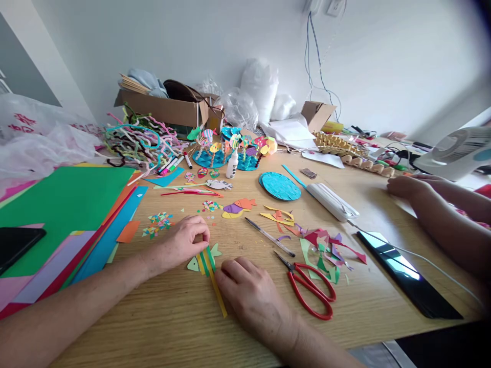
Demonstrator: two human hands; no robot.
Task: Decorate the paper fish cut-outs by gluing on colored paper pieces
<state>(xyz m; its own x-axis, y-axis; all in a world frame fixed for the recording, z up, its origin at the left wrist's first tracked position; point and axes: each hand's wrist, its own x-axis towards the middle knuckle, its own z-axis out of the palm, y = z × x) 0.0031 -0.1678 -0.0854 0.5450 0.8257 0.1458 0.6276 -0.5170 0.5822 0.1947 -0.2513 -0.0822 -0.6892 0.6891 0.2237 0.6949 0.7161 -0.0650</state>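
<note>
A light green paper fish (194, 264) with yellow and green stripes lies on the table between my hands. Across it runs a narrow yellow paper strip (218, 296), its lower end sticking out past the fish. My left hand (186, 237) pinches the strip's upper end at the fish's top edge. My right hand (251, 291) is curled, with its fingertips at the strip beside the fish; its grip is partly hidden. To the right lie red-handled scissors (312, 291), slightly open, and a pen (269, 236). Orange, purple and yellow paper fish (232, 208) overlap further back.
Colored paper sheets (65, 199) cover the left side. Paper scraps (326, 250), a phone (408, 273) and a cabled white device (332, 201) lie right. Behind are blue discs (280, 185), a glue bottle (232, 164) and pipe cleaners (141, 138). Another person's arms (441, 209) rest at right.
</note>
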